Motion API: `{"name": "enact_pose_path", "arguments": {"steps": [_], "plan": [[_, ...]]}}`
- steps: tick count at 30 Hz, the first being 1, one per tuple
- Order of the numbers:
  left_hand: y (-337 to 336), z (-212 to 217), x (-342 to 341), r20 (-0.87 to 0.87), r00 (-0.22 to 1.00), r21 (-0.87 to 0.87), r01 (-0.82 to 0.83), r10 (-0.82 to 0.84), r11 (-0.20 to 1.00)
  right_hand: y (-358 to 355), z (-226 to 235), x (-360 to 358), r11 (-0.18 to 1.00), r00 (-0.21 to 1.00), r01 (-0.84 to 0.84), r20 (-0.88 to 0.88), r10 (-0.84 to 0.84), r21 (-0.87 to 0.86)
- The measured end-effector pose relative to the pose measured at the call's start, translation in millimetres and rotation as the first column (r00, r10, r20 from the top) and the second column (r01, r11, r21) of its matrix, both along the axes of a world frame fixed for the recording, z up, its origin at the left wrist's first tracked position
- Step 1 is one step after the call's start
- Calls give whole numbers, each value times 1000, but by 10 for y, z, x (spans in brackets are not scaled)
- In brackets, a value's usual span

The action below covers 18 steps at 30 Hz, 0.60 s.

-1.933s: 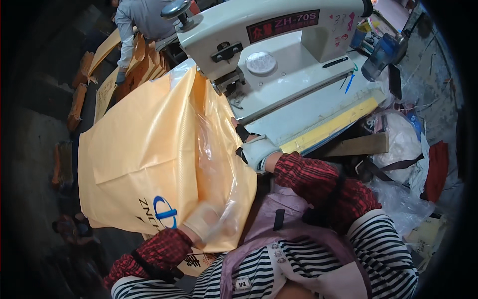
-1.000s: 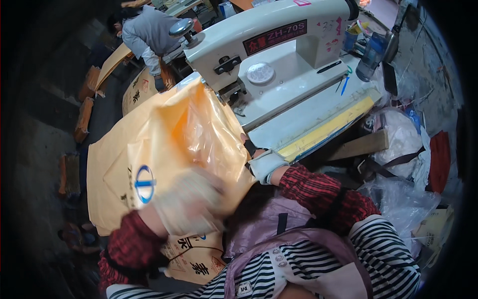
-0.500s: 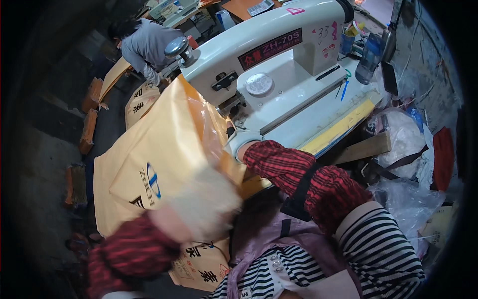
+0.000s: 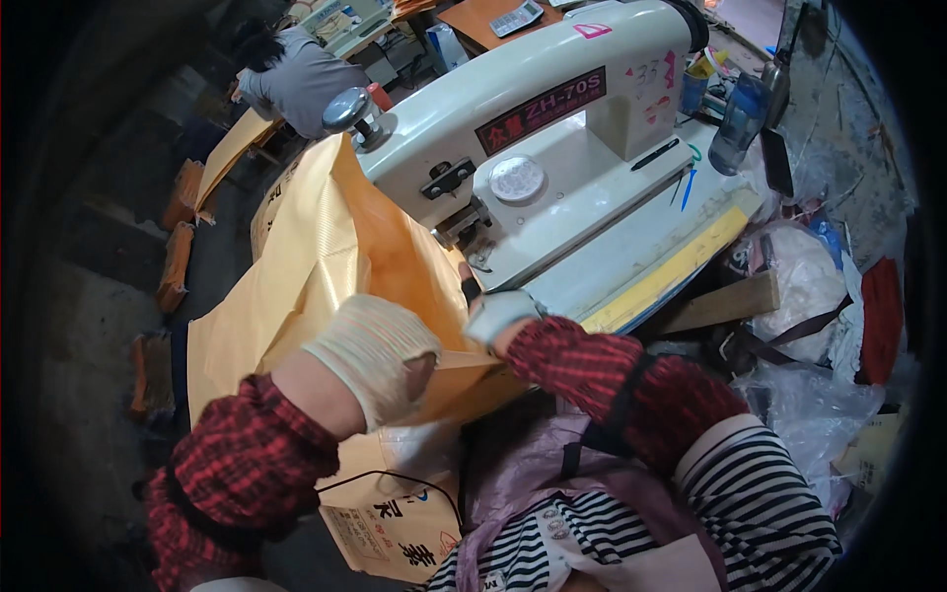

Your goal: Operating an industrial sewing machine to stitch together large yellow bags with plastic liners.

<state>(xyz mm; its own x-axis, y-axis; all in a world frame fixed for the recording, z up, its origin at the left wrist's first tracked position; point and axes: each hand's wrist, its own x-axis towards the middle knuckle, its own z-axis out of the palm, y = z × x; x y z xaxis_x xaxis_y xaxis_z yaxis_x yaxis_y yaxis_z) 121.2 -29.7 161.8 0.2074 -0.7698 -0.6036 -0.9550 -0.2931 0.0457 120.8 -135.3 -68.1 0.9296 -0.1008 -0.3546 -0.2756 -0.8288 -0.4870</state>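
A large yellow woven sack [image 4: 286, 276] lies across the left of the sewing machine [image 4: 612, 109], its mouth gaping toward the machine. My left hand [image 4: 380, 355], in a striped knit glove, has its fingers curled at the near edge of that mouth; the fingertips are partly hidden. At the other side of the mouth, beside the machine's sewing head, is my right hand [image 4: 503, 316]. It wears a pale glove with a dark fingertip showing and grips the sack's rim. Below my left wrist rests another printed yellow sack [image 4: 385, 523].
On the machine bed lie a black pen [image 4: 655, 154] and a blue tool [image 4: 689, 189]. A water bottle [image 4: 738, 123] and a phone [image 4: 776, 163] are at the right. Plastic bags [image 4: 809, 405] and a wooden board [image 4: 720, 303] lie below. A co-worker [image 4: 301, 79] bends at the back left.
The sack's mouth has opened wider, and its printed front has turned out of view. My left hand has moved up to the mouth's edge. My right hand has shifted slightly right and down.
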Motion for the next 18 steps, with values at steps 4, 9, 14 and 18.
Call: {"name": "enact_pose_path", "arguments": {"steps": [4,9,14,18], "plan": [[-11,-733,-673,-304,924,-428,84,-231,900,97,-582,228,988,1000,28,-11,-27,150],[-226,-845,-895,-330,923,-166,150,-198,975,143,6,-392,975,976,-219,16,219,33],[-111,37,-380,-117,991,104,77,-65,992,65,255,-374,994,993,-106,-56,105,-11],[49,-514,-500,-110,993,-170,33,-52,985,124,28,128,932,978,-199,8,211,-303]]}}
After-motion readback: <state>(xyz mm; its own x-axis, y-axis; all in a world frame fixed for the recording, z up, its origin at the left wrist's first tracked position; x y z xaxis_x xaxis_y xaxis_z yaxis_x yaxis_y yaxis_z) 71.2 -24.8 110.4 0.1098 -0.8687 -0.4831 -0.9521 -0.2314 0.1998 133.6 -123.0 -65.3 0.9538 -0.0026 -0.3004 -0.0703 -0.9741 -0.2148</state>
